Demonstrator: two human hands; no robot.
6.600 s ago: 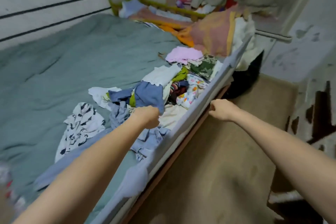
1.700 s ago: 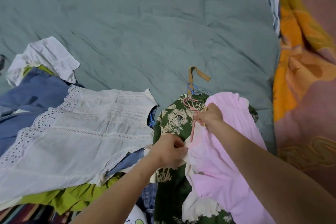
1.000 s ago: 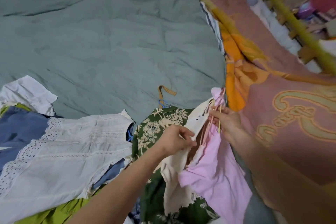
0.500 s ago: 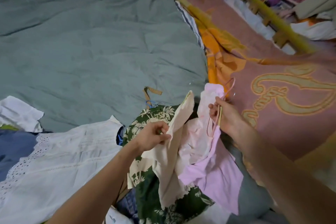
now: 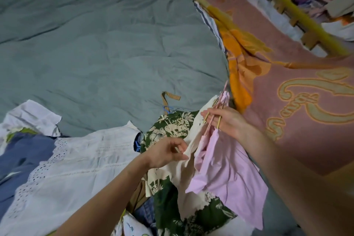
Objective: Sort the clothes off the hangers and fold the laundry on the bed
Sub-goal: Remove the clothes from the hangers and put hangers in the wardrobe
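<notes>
Cream cloth is pinched at its edge by the left hand, whose thumb and fingertips close on the fabric while the forearm reaches in from the lower left, wrist bent slightly toward the right. Just beside it, the right hand is raised a little higher, palm turned toward the camera, its fingers curled around thin hangers, at least 2 of them, 1 pink and 1 yellowish; their hooks stick up past the fingertips. A pink garment hangs from those hangers and drapes down over the pile, touching the cream cloth on its left side. Under both lies a green floral shirt, with a blue hanger hook and a tan strap showing at its far end. To the left of the left forearm, a white eyelet garment is spread flat, overlapping a blue garment, with a small white piece beyond them. Farther off, the grey-green duvet covers the bed, and a pink and orange blanket lies along the right, beside a yellow rail.
</notes>
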